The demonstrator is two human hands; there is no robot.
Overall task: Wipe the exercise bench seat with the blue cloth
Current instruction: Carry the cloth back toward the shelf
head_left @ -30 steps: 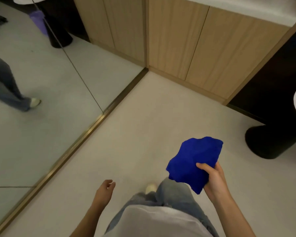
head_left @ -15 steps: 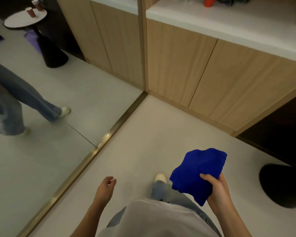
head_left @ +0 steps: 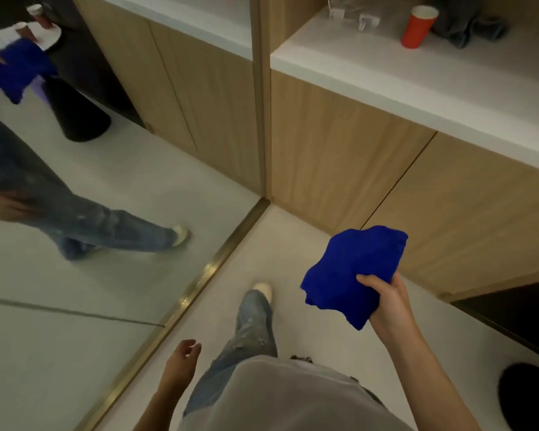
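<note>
Two hands, one job: the right hand [head_left: 389, 301] gripped the bunched blue cloth [head_left: 352, 272] at lower right, probably carried ready for wiping, while the left hand [head_left: 181, 363] hung loose and empty at bottom centre (no bench seat in sight).

Floor [head_left: 296, 241]: pale grey, smooth, evenly lit. Left wall: full-height mirror [head_left: 75, 281], closed at its foot by a brass trim strip [head_left: 199, 283]. Far wall: light wood cabinets [head_left: 339, 144] with flat, handle-free doors, topped by a white shelf [head_left: 386, 76]. On the shelf: a red cup [head_left: 418, 26] upright, with dark crumpled fabric [head_left: 470, 29] just beside it. Right of the cabinets: a dark recess [head_left: 511, 312]. Lower right: a black rounded base [head_left: 529, 396] on the floor. Lighting is warm and dim.
</note>
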